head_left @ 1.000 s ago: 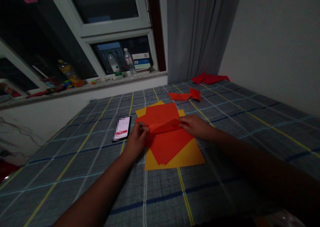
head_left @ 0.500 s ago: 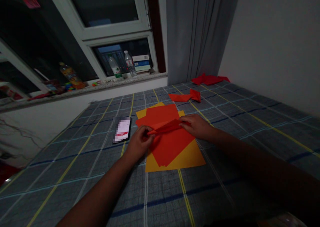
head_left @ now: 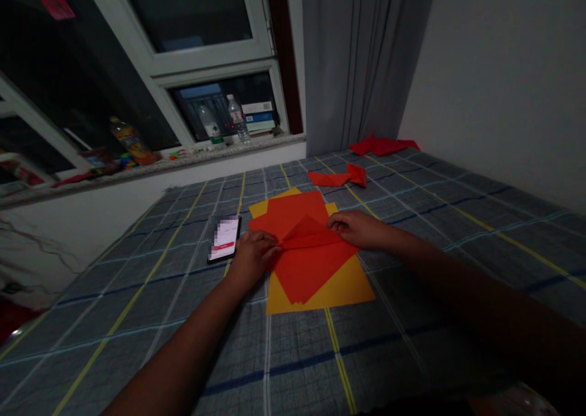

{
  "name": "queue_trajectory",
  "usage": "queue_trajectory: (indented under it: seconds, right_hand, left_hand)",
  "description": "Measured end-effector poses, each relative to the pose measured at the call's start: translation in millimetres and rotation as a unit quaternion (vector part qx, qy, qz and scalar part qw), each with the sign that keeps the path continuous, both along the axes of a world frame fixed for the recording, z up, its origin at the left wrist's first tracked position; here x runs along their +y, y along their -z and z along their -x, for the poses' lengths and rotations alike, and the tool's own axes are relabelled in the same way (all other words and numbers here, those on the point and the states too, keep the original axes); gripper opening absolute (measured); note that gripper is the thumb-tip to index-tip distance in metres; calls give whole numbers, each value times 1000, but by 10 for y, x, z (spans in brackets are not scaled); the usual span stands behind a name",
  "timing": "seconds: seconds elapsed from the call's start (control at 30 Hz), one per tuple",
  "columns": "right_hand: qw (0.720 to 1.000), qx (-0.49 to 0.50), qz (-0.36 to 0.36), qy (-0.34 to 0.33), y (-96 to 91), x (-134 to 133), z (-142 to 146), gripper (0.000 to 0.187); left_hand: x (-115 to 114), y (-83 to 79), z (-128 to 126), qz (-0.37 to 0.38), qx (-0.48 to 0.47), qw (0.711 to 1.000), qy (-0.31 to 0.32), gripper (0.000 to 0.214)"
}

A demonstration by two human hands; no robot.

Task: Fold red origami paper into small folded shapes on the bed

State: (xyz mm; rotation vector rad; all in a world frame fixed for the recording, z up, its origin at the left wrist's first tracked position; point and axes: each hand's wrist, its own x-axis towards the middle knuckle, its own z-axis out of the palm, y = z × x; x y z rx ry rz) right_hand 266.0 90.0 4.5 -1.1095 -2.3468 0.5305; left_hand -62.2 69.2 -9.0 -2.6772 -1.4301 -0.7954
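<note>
A folded piece of orange-red paper [head_left: 307,234] lies low over a stack of orange-red sheets [head_left: 302,277], with its pointed top facing away from me. My left hand [head_left: 254,254] pinches the left end of the folded paper. At the right end, my right hand [head_left: 354,228] has its fingers curled on the paper's edge. Yellow sheets [head_left: 352,291] stick out from under the orange-red stack.
A phone [head_left: 224,239] with a lit screen lies left of the papers. Beyond them on the plaid cloth [head_left: 174,318] are a folded orange-red piece [head_left: 329,178] and more red folded paper [head_left: 382,146]. Bottles [head_left: 238,120] and books [head_left: 259,116] stand on the windowsill.
The folded paper has come down from a raised, tilted position to lie flatter on the stack. Both hands have lowered with it, the left one turning palm down.
</note>
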Motion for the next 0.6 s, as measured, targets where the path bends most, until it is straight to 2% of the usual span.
queue_trajectory:
  seconds: [0.2,0.43,0.6]
  right_hand:
    - [998,-35,46,-17,-29,15,-50,40]
    - [995,-9,79,-64,25,44,-46,31]
    - [996,32,72,-28,131,51,-11,35]
  left_hand:
    - [0,-8,11,33,33,999,17,16]
    - [4,16,4,40,47,997,52,24]
    - [5,18,-23,63,43,993,95,33]
